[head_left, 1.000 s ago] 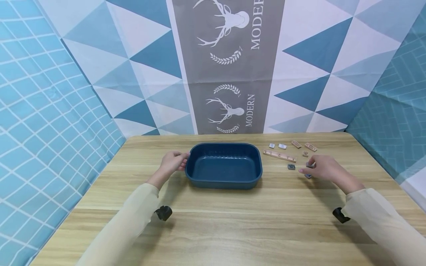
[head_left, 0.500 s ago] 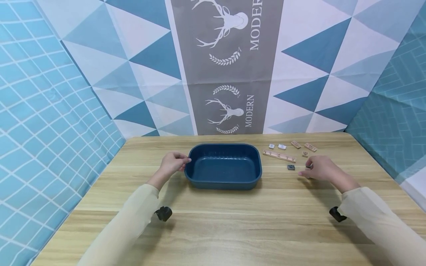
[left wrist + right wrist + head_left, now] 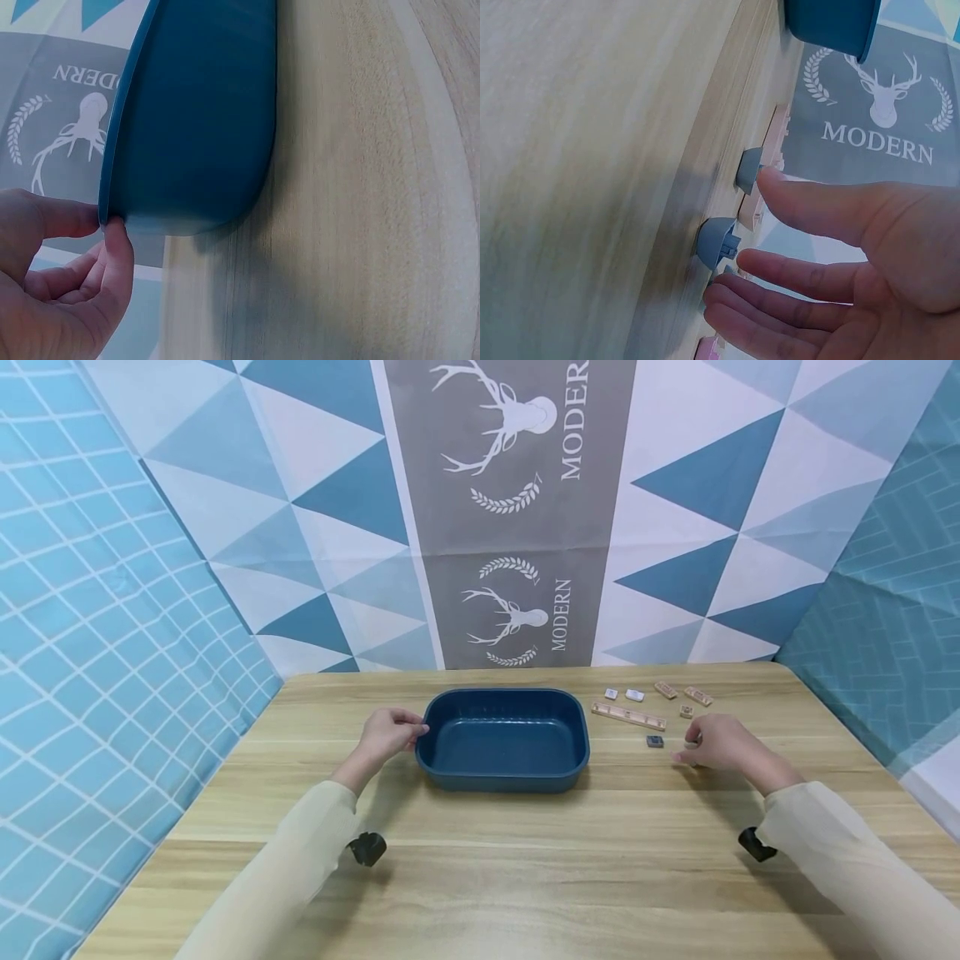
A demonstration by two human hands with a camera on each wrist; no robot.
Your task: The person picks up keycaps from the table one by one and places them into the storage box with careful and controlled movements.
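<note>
My left hand (image 3: 386, 733) pinches the edge of the blue tub (image 3: 502, 783). Right of the tub, my right hand (image 3: 718, 743) has thumb and fingers apart, close to a gray block (image 3: 712, 241). I think this is reaching; next calls for pinching that block.

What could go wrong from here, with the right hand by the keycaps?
The right grip is close to a small gray keycap, stem up; a clumsy pinch might flick it away. It could also nudge the neighbouring gray keycap. The left grip pinches the rim of the blue basin; a tug might shift the basin.
</note>
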